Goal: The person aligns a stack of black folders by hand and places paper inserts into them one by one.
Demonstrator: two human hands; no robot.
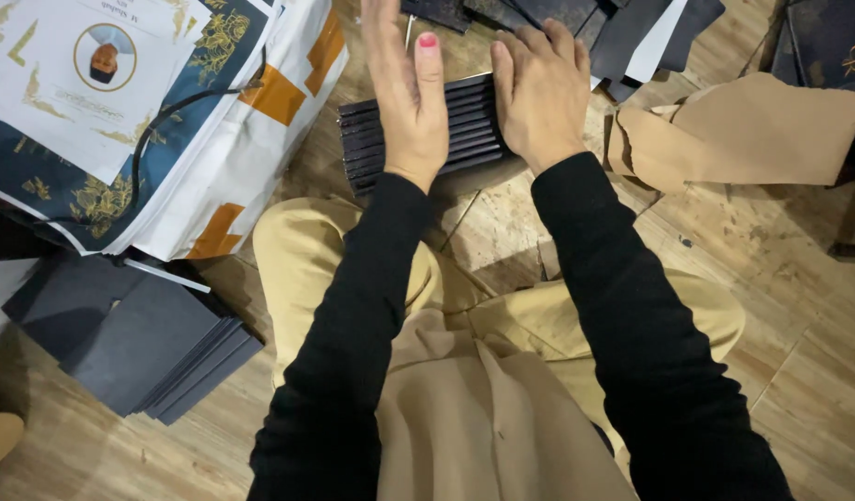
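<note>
A stack of flat black cards [364,139] lies on the wooden floor in front of my crossed legs, edges facing me. My left hand [407,93] rests flat on top of the stack, fingers straight and together, the thumbnail painted pink. My right hand [537,91] presses on the stack's right part with fingers bent over its far edge. Both arms wear black sleeves.
A white sack [232,139] with printed dark-blue and gold sheets [93,83] sits at the upper left. More black cards [140,343] are piled at the lower left and others [622,28] at the top. Torn brown paper [743,130] lies right.
</note>
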